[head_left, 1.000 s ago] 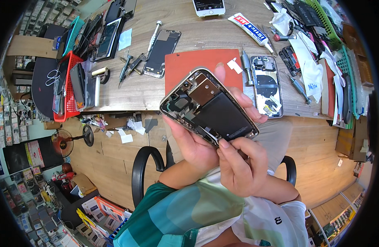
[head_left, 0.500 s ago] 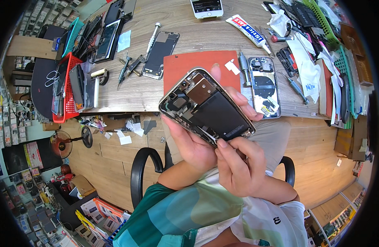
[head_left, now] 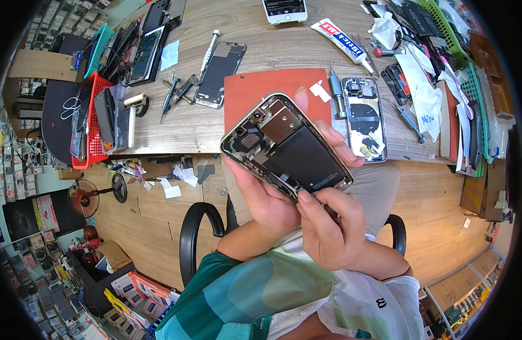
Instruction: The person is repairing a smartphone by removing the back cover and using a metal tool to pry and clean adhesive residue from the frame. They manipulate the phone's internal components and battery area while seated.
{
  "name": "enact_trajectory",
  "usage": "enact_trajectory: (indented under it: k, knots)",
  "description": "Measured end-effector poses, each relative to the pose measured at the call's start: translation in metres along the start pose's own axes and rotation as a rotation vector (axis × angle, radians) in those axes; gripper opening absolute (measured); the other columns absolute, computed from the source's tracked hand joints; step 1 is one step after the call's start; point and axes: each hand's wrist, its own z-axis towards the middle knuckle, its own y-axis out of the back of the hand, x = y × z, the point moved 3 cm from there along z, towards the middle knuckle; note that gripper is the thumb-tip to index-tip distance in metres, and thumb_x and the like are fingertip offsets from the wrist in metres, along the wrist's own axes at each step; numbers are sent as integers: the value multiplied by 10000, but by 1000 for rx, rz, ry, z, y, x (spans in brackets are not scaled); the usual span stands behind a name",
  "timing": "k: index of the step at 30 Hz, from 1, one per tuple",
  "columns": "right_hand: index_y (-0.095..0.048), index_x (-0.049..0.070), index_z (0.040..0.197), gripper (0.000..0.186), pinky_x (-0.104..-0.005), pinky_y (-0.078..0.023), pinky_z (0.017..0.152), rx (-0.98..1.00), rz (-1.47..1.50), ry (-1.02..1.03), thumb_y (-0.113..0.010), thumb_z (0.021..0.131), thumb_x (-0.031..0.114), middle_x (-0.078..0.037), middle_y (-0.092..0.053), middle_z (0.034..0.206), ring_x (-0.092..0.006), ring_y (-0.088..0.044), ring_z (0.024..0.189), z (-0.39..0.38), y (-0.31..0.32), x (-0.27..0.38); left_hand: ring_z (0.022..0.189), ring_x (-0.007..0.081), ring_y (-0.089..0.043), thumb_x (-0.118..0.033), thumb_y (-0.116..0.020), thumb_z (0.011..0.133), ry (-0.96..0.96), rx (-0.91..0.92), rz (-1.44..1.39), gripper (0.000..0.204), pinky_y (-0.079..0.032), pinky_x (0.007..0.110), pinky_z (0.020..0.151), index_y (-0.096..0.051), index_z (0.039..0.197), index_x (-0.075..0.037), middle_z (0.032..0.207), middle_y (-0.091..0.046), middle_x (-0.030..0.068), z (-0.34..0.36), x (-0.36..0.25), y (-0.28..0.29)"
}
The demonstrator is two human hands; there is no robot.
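My left hand [head_left: 266, 207] is closed around an opened phone [head_left: 289, 148], tilted with its insides facing up. A black battery [head_left: 307, 157] fills much of the phone's lower half; a metal-shielded board [head_left: 279, 123] and the camera parts sit above it. At the phone's near edge, thumb and index of my right hand [head_left: 333, 226] pinch a slim silvery tool [head_left: 289, 184]. Its tip reaches inside beside the battery; the rest of it is hidden by my fingers. Behind the phone lies a red-brown mat [head_left: 255, 85] with small white pieces [head_left: 320, 90].
Right of the mat lie a screwdriver [head_left: 336, 93] and another opened phone housing [head_left: 364, 119]. To the left are a loose screen panel [head_left: 218, 76], several tools and a red basket [head_left: 96, 124]. A glue tube [head_left: 343, 45] and a white phone [head_left: 286, 11] lie farther back.
The phone has shifted slightly to the right in my left hand. My right hand stays at its near edge, with the tool tip at a slightly different place inside.
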Motion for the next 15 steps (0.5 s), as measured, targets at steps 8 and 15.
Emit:
enact_trajectory:
  k: [8,15]
  knots:
    - [-785,19,1190,377,-292,-486,521,-29,3,5,-771,818,-45,-127,-669,1051,-192,-603,697,0,-3,0,1103,364,-702,-930,-91,950,-6,-29,18,1175,-578,562,996,-159,1726,-50,1292,-660,204,-2,-1,-1]
    - [-781,6,1201,393,-281,-483,525,-31,14,28,-771,812,-47,-135,-672,1050,-187,-612,705,1,-3,-1,1096,372,-701,-935,-101,948,-3,-6,-11,1166,-575,577,995,-184,1726,-70,1302,-647,208,0,-1,-3]
